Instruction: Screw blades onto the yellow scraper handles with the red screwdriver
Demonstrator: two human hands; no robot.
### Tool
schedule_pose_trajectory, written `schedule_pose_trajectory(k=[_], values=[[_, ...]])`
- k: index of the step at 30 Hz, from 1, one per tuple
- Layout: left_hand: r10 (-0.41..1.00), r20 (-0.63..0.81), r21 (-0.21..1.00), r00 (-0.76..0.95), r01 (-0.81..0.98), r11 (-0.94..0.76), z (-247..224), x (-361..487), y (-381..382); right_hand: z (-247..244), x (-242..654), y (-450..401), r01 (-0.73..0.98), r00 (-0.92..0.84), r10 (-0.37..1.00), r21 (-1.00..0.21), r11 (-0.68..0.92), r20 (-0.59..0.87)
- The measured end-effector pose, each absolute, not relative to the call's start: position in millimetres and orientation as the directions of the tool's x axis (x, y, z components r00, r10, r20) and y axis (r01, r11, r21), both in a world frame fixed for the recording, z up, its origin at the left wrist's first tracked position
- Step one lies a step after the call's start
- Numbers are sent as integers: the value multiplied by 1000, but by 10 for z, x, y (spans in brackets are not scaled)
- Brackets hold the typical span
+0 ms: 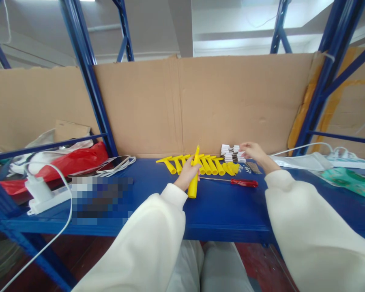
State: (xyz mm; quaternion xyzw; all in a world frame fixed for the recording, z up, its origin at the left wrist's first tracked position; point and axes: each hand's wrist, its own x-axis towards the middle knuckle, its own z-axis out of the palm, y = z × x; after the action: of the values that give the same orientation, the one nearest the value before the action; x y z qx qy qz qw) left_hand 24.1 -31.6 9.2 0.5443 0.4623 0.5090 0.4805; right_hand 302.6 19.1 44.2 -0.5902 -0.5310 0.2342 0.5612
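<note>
Yellow part [193,185], one, long and tapered: gripped at mid-length in left hand [187,173]. Wide open end below the fingers, pointing back toward the body; narrow tip beyond them, pointing toward the back of the blue shelf [225,213]. Left fingers curled around the shaft and closed on it; exact place of each fingertip too small to tell.

Left strip [47,202], white, one, with charger and cable: at the left, beside a pixelated patch.

Screwdriver [244,183], one: red handle to the right, thin shank pointing left toward left hand; flat on the shelf.

Green pack [351,182], one: far right.

Metal bits [247,170], small, several, and flat packet [254,167], one: below right hand.

Yellow row [212,167], several of similar shape: side by side behind left hand, wide ends toward the body. Yellow scraps [230,168], small, in a pile: at the right end of the row.

Right hand [252,151], reaching forward: fingers bent, at the right edge of white stack [229,154]; contact or pinch impossible to tell. Well apart from the Yellow part, to its right.

Phone [117,163] and coiled cable: left, near red bag [76,162].

Clear bag [307,161] and right strip [353,162]: right.

Cardboard [231,97], brown, upright: across the back, between blue posts [86,81].
</note>
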Motion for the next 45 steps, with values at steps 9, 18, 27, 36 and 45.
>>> schedule_pose_trajectory(k=[9,18,27,36,45], values=[[994,102,992,41,73,-105,119,169,-302,205,3045,-211,756,-280,959,-608,243,35],[995,88,981,45,170,-94,167,116,-296,46,2958,-164,801,-367,930,-499,331,28],[996,73,972,60,221,-85,154,115,-294,-50,3088,-62,687,-253,880,-566,456,402],[992,49,974,119,216,-74,142,118,-275,-150,3154,23,816,-161,843,-411,406,514],[993,46,972,105,223,-69,125,121,-257,-148,3140,22,786,-187,832,-429,446,522]])
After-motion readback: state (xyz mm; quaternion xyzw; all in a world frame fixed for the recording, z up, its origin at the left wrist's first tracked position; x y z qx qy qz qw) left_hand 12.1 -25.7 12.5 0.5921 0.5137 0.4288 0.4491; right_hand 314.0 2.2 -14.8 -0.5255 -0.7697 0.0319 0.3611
